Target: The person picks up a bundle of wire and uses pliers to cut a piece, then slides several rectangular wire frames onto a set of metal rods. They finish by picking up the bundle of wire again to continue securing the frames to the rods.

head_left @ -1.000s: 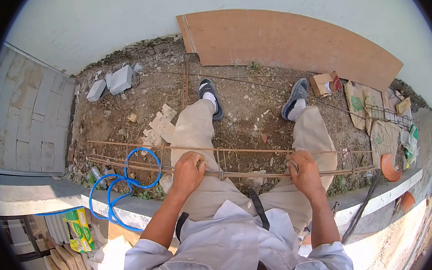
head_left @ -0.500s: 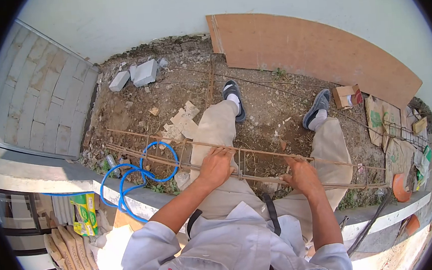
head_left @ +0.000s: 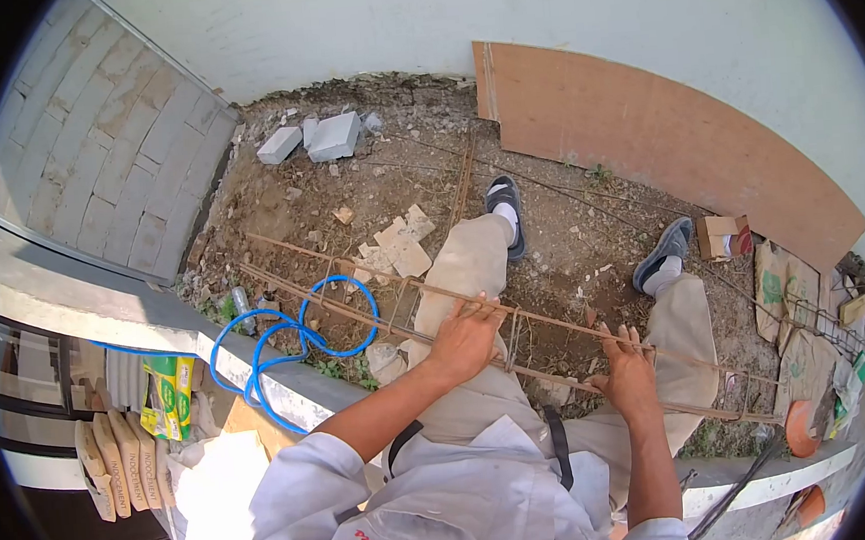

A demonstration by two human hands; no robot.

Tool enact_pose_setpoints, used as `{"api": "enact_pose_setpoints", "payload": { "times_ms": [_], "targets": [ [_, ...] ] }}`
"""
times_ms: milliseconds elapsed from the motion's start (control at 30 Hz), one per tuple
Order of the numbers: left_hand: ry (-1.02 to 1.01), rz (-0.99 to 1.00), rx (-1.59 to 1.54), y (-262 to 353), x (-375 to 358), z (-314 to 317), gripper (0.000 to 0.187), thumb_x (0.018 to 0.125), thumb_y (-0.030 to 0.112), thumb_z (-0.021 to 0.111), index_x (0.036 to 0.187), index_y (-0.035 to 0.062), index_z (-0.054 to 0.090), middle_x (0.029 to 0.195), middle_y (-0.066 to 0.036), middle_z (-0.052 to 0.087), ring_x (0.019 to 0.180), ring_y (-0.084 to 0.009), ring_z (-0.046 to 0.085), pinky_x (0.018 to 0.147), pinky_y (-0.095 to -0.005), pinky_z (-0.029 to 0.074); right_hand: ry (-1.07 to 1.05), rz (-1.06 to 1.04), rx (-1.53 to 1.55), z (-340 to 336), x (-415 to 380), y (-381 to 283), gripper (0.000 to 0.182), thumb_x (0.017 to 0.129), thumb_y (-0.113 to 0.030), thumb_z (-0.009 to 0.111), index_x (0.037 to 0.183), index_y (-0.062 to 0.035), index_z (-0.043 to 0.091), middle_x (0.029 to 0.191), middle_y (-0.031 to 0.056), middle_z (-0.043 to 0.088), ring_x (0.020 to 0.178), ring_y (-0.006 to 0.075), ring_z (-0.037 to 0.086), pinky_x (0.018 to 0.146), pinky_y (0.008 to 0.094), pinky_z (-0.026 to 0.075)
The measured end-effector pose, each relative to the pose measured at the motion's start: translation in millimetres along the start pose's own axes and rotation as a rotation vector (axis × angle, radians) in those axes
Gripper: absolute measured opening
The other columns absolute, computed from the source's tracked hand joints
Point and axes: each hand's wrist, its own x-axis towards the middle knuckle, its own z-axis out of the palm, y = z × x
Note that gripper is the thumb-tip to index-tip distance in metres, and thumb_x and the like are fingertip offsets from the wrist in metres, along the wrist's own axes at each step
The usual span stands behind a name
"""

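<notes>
A long rusty rebar cage [head_left: 557,322] with thin cross ties lies across my thighs, its bars running from the left of the dirt to the right. My left hand [head_left: 466,342] rests over the cage near its middle, fingers curled across the far bar. My right hand [head_left: 624,371] grips it farther right, fingertips over the far bar and thumb by the near bars. The undersides of both hands are hidden.
A blue hose [head_left: 301,329] loops under the cage's left part. Grey blocks [head_left: 333,137] lie on the dirt. A brown board [head_left: 642,105] leans on the wall. At right are a small carton [head_left: 723,237] and paper sacks [head_left: 803,339]. Cement bags [head_left: 125,462] stand lower left.
The whole view has shifted, so the scene sits farther right and slightly lower. Both hands remain on the cage; the fingers of each look more extended over the far bar.
</notes>
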Motion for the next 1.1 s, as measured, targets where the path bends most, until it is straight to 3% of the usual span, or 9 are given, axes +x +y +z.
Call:
{"api": "enact_pose_setpoints", "payload": {
  "times_ms": [167, 300, 700, 867, 1000, 1100],
  "targets": [
    [-0.029, -0.001, 0.029, -3.9, -8.3, -14.2, 0.078, 0.074, 0.027, 0.089, 0.143, 0.0053, 0.06, 0.151, -0.016, 0.058, 0.148, -0.0301, 0.047, 0.123, -0.0485, 0.032, -0.018, 0.035, -0.003, -19.4, -4.1, -19.5, 0.101, 0.074, -0.031, 0.091, 0.161, -0.0163, 0.041, 0.16, 0.0234, 0.046, 0.153, 0.0399, 0.036, 0.123, 0.0577, 0.03],
    [-0.029, -0.002, -0.024, -7.8, -14.1, -33.1, 0.077, 0.071, 0.019, 0.09, 0.14, 0.0037, 0.061, 0.149, -0.018, 0.06, 0.146, -0.0317, 0.049, 0.123, -0.0492, 0.031, 0.026, -0.03, -0.047, -21.0, -6.9, -28.3, 0.099, 0.077, -0.044, 0.087, 0.16, -0.0149, 0.041, 0.155, 0.0287, 0.048, 0.149, 0.0434, 0.042, 0.119, 0.0621, 0.035],
    [-0.073, -0.011, -0.012, -10.6, -21.5, -37.5, 0.077, 0.067, 0.011, 0.09, 0.138, 0.0002, 0.063, 0.149, -0.02, 0.059, 0.145, -0.0326, 0.049, 0.122, -0.0507, 0.032, 0.046, -0.011, -0.035, -29.3, -22.4, -40.3, 0.093, 0.083, -0.039, 0.083, 0.16, -0.0079, 0.041, 0.155, 0.0331, 0.046, 0.148, 0.05, 0.04, 0.118, 0.0675, 0.032],
    [-0.077, 0.01, -0.001, -7.0, -16.8, -30.1, 0.079, 0.066, 0.011, 0.09, 0.139, 0.0009, 0.062, 0.146, -0.021, 0.061, 0.144, -0.0326, 0.051, 0.121, -0.0505, 0.032, 0.096, 0.026, -0.034, -1.7, -26.5, -35.1, 0.092, 0.085, -0.04, 0.08, 0.16, -0.0054, 0.039, 0.155, 0.0353, 0.044, 0.147, 0.0525, 0.039, 0.117, 0.0681, 0.033],
    [-0.086, 0.016, 0.033, -6.0, -13.5, -27.6, 0.079, 0.066, 0.009, 0.088, 0.14, -0.0007, 0.061, 0.141, -0.022, 0.064, 0.141, -0.034, 0.053, 0.12, -0.0506, 0.033, 0.172, 0.002, -0.055, 2.9, -32.3, -32.1, 0.058, 0.099, -0.021, 0.054, 0.155, -0.0041, 0.049, 0.149, 0.0371, 0.051, 0.142, 0.0528, 0.047, 0.113, 0.0663, 0.039],
    [-0.067, 0.017, 0.035, -6.5, -9.3, -28.8, 0.079, 0.066, 0.008, 0.086, 0.14, -0.0018, 0.06, 0.139, -0.024, 0.065, 0.138, -0.0362, 0.055, 0.119, -0.0491, 0.033, 0.237, 0.01, -0.063, 15.1, -23.9, -34.6, 0.056, 0.1, -0.021, 0.052, 0.153, -0.0036, 0.052, 0.147, 0.0372, 0.053, 0.14, 0.0539, 0.049, 0.111, 0.066, 0.04]
  ]
}}
